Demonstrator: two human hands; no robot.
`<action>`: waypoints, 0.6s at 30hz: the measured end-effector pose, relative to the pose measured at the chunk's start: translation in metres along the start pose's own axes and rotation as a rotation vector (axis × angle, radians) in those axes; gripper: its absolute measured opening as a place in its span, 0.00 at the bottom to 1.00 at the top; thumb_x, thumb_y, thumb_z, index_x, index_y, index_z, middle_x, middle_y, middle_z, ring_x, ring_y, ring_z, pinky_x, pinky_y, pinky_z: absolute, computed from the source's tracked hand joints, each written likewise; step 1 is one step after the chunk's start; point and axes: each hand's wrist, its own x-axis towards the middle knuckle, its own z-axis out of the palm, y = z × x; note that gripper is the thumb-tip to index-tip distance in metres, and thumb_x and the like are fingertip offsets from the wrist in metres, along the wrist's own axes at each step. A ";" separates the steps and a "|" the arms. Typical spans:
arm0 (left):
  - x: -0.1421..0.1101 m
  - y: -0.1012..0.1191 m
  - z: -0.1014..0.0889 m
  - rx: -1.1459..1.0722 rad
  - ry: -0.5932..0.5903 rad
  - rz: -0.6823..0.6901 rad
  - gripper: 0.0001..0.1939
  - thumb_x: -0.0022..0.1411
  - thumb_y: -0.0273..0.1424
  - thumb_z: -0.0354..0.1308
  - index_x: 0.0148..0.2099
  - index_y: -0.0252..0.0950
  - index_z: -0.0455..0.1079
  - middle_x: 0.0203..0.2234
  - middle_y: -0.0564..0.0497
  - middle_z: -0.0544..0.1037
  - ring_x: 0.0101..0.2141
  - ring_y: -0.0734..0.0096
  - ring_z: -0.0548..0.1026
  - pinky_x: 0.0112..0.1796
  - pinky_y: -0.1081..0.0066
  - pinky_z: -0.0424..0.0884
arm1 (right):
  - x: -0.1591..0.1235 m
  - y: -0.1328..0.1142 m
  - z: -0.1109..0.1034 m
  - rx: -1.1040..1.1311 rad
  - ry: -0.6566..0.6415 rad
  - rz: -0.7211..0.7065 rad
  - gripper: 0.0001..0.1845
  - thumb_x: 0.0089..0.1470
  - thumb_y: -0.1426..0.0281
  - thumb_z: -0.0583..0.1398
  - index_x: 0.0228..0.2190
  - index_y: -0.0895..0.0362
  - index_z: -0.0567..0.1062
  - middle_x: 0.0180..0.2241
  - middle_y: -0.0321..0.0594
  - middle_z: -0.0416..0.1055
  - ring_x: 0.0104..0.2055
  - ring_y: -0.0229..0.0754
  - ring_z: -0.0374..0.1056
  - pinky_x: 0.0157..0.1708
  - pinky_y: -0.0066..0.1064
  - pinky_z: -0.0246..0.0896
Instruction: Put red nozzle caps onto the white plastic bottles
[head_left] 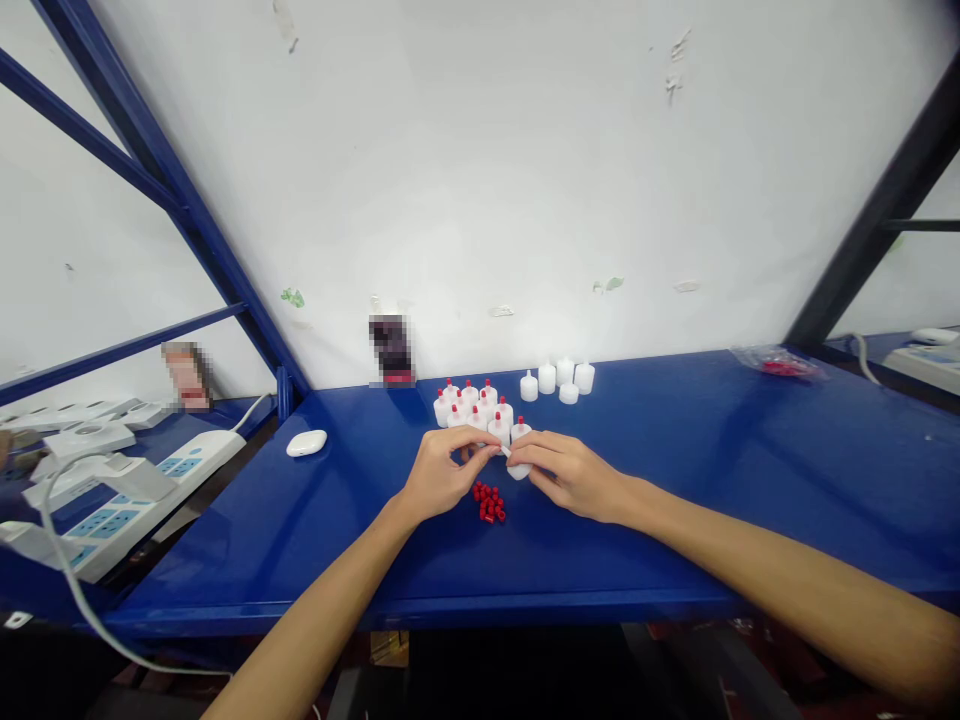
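Observation:
In the head view, my right hand (566, 473) grips a small white bottle (518, 472), tilted so that its narrow spout points up and left. My left hand (452, 470) is pinched at the tip of that spout; whatever lies between its fingertips is hidden. Just below the hands, several small red caps (489, 503) lie in a loose pile on the blue table. Behind the fingers stands a cluster of white bottles with red caps (475, 415), partly covered by my hands. Farther back and to the right are several white bottles without red tips (547, 378).
A white earbud case (307, 443) sits on the left of the blue table (645, 570). A blurred dark phone-like object (391, 350) leans on the wall. Clear bags with red contents (784, 365) lie at the back right. Power strips (161, 500) and a white cable occupy the far left.

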 end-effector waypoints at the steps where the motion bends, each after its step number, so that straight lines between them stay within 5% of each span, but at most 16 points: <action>1: 0.000 0.001 -0.001 -0.014 0.006 -0.034 0.08 0.63 0.33 0.60 0.39 0.35 0.79 0.31 0.49 0.82 0.26 0.74 0.73 0.30 0.74 0.69 | 0.000 0.000 -0.001 -0.005 -0.009 -0.008 0.15 0.60 0.80 0.52 0.43 0.56 0.73 0.41 0.45 0.76 0.43 0.44 0.73 0.41 0.37 0.71; 8: 0.000 0.003 -0.002 -0.092 -0.064 -0.145 0.11 0.63 0.36 0.60 0.38 0.33 0.78 0.26 0.48 0.81 0.22 0.75 0.71 0.26 0.74 0.67 | 0.001 -0.001 -0.001 -0.012 -0.034 -0.008 0.17 0.60 0.79 0.51 0.46 0.54 0.73 0.42 0.44 0.76 0.42 0.43 0.73 0.41 0.37 0.70; 14: -0.002 0.003 0.001 -0.212 -0.086 -0.158 0.22 0.63 0.35 0.61 0.57 0.35 0.67 0.33 0.47 0.82 0.26 0.73 0.77 0.28 0.75 0.69 | 0.000 -0.001 -0.003 -0.058 -0.091 0.080 0.28 0.57 0.76 0.57 0.59 0.56 0.62 0.43 0.45 0.75 0.40 0.46 0.72 0.39 0.39 0.69; 18: -0.003 0.001 0.004 -0.206 -0.106 -0.167 0.25 0.63 0.36 0.61 0.60 0.37 0.63 0.32 0.50 0.81 0.25 0.74 0.76 0.30 0.75 0.71 | 0.002 -0.002 -0.005 -0.121 -0.183 0.076 0.30 0.55 0.76 0.59 0.59 0.57 0.62 0.47 0.47 0.73 0.41 0.47 0.71 0.39 0.39 0.67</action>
